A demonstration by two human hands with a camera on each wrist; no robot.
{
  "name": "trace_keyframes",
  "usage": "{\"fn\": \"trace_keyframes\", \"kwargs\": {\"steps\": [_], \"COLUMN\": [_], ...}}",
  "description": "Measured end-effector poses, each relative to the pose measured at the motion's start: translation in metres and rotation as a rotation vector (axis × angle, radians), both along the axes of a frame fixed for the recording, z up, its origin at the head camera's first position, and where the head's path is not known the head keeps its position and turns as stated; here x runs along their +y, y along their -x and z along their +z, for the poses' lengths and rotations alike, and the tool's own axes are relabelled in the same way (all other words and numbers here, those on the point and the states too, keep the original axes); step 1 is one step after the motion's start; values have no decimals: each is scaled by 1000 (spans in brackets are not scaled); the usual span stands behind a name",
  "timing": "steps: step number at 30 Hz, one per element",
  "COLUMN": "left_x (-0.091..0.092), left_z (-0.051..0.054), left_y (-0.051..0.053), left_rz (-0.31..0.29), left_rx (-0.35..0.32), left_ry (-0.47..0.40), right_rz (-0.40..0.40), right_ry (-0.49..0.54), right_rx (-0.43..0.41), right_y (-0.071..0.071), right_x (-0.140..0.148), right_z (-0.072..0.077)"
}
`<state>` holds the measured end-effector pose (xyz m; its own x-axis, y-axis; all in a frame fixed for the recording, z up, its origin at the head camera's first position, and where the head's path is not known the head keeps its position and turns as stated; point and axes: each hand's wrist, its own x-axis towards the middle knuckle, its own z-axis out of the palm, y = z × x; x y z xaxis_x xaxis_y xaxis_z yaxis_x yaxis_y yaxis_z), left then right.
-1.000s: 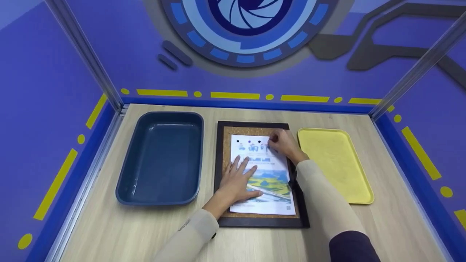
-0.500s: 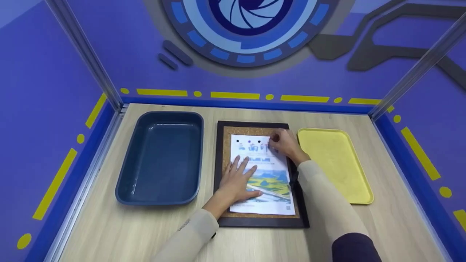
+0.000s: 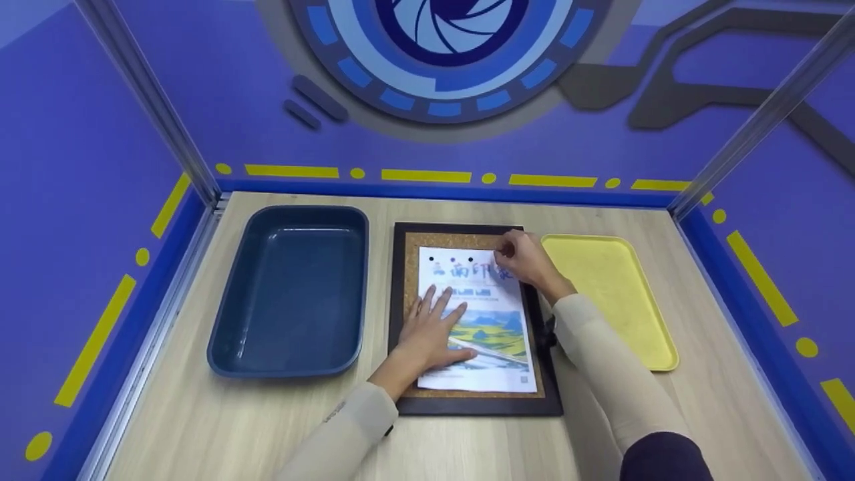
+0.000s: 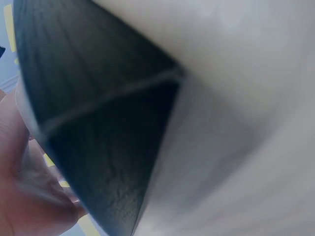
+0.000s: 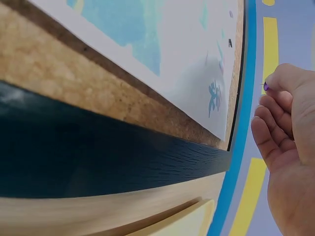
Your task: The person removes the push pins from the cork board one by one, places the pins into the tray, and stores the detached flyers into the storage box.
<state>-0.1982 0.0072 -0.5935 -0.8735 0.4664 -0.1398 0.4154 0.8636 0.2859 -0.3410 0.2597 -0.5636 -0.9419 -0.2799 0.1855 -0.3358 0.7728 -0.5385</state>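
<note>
A printed sheet of paper point(image 3: 491, 321) with a landscape picture lies on a corkboard point(image 3: 412, 280) with a dark frame. Along the sheet's top edge sits a row of pins point(image 3: 471, 259) with small heads. My left hand point(image 3: 427, 337) rests spread on the lower left of the sheet. Near its upper right corner, my right hand point(image 3: 526, 259) pinches a push pin, too small to make out in the head view. In the right wrist view this purple push pin point(image 5: 266, 86) shows between thumb and finger, its point bare and apart from the paper.
A deep dark-blue tray point(image 3: 294, 367) stands left of the corkboard. To the right lies a shallow yellow tray point(image 3: 621, 300), partly behind my right forearm. Purple-blue panels point(image 3: 454, 153) enclose the wooden table point(image 3: 461, 447) at the back and sides.
The right hand has shifted slightly up and away from the sheet, uncovering more of its title. The left hand stays put on the paper. The head view has moved a little.
</note>
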Motion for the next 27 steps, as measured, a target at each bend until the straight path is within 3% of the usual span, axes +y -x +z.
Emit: {"fn": "trace_keyframes", "kwargs": {"steps": [17,27], "left_x": [0,0], "left_z": [-4,0], "left_y": [2,0], "left_rz": [-9,-6], "left_rx": [-16,-7], "left_ry": [-4,-9], "right_rz": [41,37], "right_ry": [50,59], "right_rx": [117,195], "right_y": [-14,-23], "right_x": [27,62], "right_z": [27,33]}}
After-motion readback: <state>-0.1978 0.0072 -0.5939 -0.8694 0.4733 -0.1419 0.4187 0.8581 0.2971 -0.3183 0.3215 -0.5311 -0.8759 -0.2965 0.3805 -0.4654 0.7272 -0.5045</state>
